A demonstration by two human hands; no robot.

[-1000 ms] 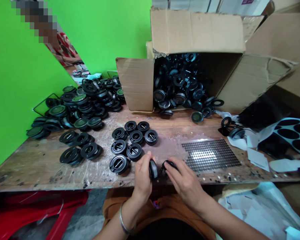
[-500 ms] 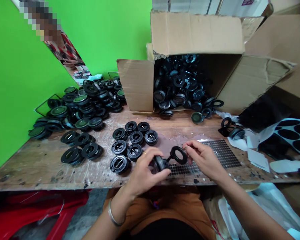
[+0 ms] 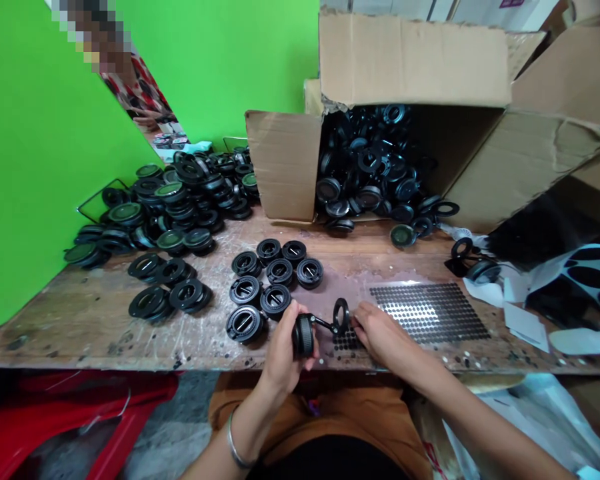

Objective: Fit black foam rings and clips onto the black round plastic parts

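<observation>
My left hand (image 3: 283, 347) is closed round a black round cap (image 3: 303, 334), held on edge at the front of the wooden bench (image 3: 80, 327). A thin strap joins the cap to a black ring (image 3: 341, 315) that stands upright beside it. My right hand (image 3: 383, 335) pinches at that ring, its fingertips resting on the near end of a sheet of small black dots (image 3: 425, 312). Just left of my left hand lies a cluster of several finished black caps (image 3: 273, 283).
A cardboard box (image 3: 410, 120) lying on its side spills black caps (image 3: 370, 173) at the back. A big pile of caps (image 3: 170, 200) and a few loose ones (image 3: 167, 290) lie left. White backing papers (image 3: 530, 313) lie right. A green screen (image 3: 40, 167) stands left; another person is behind it.
The ring, lifted up and flat-on half a second ago, now stands on edge nearer the cap. My right hand has come down and inward onto the dot sheet's near end.
</observation>
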